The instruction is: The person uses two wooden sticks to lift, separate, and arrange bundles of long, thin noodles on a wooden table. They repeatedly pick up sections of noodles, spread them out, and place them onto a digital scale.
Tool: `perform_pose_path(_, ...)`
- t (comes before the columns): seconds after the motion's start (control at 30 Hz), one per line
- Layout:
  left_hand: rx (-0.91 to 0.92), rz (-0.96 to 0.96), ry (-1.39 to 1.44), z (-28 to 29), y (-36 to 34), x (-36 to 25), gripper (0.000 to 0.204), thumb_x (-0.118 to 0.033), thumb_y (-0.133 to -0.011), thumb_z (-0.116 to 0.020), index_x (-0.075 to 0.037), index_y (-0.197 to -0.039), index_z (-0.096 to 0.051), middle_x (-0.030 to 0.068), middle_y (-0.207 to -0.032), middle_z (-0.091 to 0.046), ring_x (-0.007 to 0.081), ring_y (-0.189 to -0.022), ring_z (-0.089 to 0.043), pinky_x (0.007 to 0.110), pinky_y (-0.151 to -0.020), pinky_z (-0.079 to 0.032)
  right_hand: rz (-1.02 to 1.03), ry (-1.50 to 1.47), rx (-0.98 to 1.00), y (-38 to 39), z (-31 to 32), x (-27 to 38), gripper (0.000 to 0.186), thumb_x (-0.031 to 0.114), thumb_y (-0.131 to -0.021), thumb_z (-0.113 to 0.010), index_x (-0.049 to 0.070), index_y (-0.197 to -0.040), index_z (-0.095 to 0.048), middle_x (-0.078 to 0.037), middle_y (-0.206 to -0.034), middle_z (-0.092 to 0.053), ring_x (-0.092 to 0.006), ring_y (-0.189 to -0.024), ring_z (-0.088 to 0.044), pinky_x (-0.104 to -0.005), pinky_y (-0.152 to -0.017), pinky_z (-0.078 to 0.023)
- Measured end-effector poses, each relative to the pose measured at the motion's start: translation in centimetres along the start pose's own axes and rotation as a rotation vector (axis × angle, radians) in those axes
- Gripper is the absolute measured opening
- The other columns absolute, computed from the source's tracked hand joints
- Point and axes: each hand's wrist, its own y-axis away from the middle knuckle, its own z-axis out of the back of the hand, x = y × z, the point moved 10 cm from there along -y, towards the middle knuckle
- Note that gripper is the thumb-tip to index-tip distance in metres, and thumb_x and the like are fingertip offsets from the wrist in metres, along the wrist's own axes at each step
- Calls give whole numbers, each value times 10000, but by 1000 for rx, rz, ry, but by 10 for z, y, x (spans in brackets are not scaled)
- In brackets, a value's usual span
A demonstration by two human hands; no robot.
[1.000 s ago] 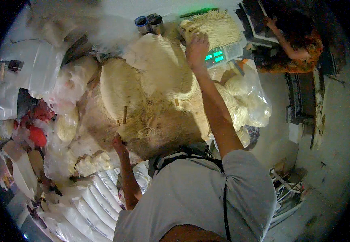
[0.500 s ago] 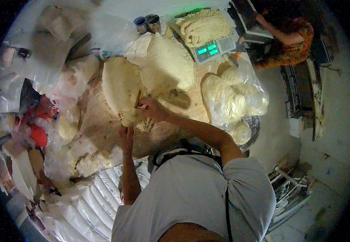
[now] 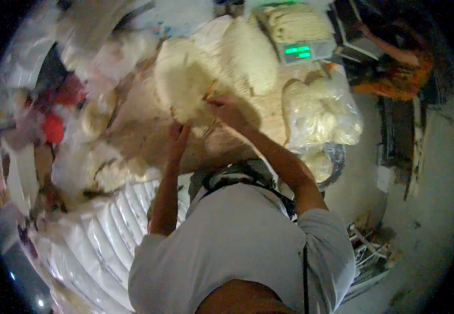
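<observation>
My left hand (image 3: 178,129) is closed on the near end of a short wooden stick at the lower left of a pale, blurred sheet of thin noodle-like strands (image 3: 182,70). My right hand (image 3: 222,106) is closed on another stick (image 3: 210,89) at the sheet's right side. Behind it lie more pale strand sheets (image 3: 245,52) on the wooden board (image 3: 138,131). Beyond them, at the upper right, a scale (image 3: 313,52) with lit green displays carries a bundle of pale strands (image 3: 297,21). Exact fingertip contact is blurred.
Plastic bags of pale bundles (image 3: 321,112) sit at the right, loose bags (image 3: 114,52) and red items (image 3: 52,127) at the left. White packed sacks (image 3: 96,246) line the near side. Another person (image 3: 402,73) works at the upper right beside dark metal equipment.
My right hand has come down-left from the bundle on the scale to a stick at the sheet. My left hand and that sheet have shifted; the whole view has moved too.
</observation>
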Motion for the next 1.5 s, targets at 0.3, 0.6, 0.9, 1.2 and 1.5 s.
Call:
perform_pose_path(0.3,88,36,334,-7,-3,-40,265,-219,-1001,-618,17,-1100,-687,43,-864,-626,125,-778,-538,304,-695,-443,-236,-375,-17,10,24,45,165,53,-943,-668,-27,-1077,-721,-14,-916,-723,-78,-836,-633,-237,-787,-500)
perform_pose_path(0.6,100,4,272,-18,-14,-53,331,-282,-990,-628,19,-1113,-688,83,-898,-645,161,-797,-578,331,-697,-459,201,100,-234,7,66,92,148,73,-942,-657,-10,-1049,-714,-3,-902,-703,-97,-841,-616,-278,-796,-502)
perform_pose_path(0.9,50,40,-55,-39,-11,-2,414,-392,-943,-671,-35,-747,-600,96,-742,-587,206,-724,-547,390,-642,-424,-60,-394,-265,-6,116,91,199,179,-1016,-625,4,-945,-685,-41,-871,-678,-137,-844,-619,-289,-839,-489)
perform_pose_path(1.2,-428,480,627,-7,13,98,345,-391,-997,-598,-92,-826,-615,20,-787,-576,122,-688,-534,312,-569,-437,220,-444,-562,-55,375,169,169,180,-975,-667,15,-942,-677,-74,-904,-698,-159,-863,-644,-300,-849,-509)
perform_pose_path(1.5,-602,587,825,-2,30,83,340,-443,-996,-595,-108,-1047,-621,26,-947,-624,143,-823,-591,309,-653,-484,533,-190,-620,-131,537,220,156,151,-996,-649,36,-892,-657,-13,-751,-625,-99,-608,-539,-285,-568,-453)
